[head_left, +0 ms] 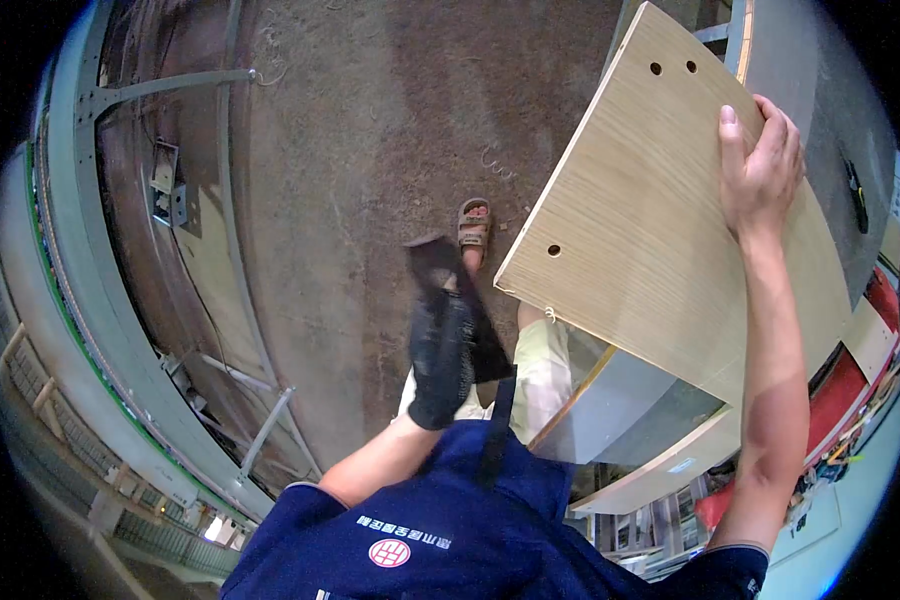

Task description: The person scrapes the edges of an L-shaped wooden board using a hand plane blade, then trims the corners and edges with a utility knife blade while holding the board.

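Note:
A light wood-grain board with three dark round holes in its face slants across the right side. My bare right hand is at its far right edge, thumb flat on the face and fingers curled over the edge. Thin shavings cling to the board's near left edge. My left hand, in a black glove, is left of the board and apart from it. Its fingers are closed around a dark, flat thing, blurred by motion, whose nature I cannot make out.
A grey surface with a dark tool on it lies beyond the board. A curved pale panel is below the board. Tools and red items crowd the far right. A metal frame runs along the left. Curled shavings dot the brown floor.

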The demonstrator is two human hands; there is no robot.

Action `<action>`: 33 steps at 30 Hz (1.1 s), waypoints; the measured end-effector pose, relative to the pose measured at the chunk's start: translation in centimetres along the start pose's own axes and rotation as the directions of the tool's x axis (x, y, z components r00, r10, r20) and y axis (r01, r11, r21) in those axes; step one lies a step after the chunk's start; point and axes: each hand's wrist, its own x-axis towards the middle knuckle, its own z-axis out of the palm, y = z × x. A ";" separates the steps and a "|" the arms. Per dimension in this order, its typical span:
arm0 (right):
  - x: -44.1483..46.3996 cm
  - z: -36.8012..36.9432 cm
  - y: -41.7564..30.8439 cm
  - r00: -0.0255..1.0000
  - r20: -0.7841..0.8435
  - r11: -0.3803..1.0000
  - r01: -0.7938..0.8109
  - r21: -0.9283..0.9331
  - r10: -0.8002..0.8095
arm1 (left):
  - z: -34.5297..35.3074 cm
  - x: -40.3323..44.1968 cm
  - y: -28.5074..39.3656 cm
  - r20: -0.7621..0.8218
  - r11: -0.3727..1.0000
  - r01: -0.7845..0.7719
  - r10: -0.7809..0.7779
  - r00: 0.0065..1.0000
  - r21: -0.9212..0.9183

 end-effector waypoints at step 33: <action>-1.1 0.7 -1.2 1.000 -0.015 1.000 0.017 0.001 -0.017 | 10.3 -0.8 -1.6 -0.093 0.948 0.127 -0.160 0.983 -0.292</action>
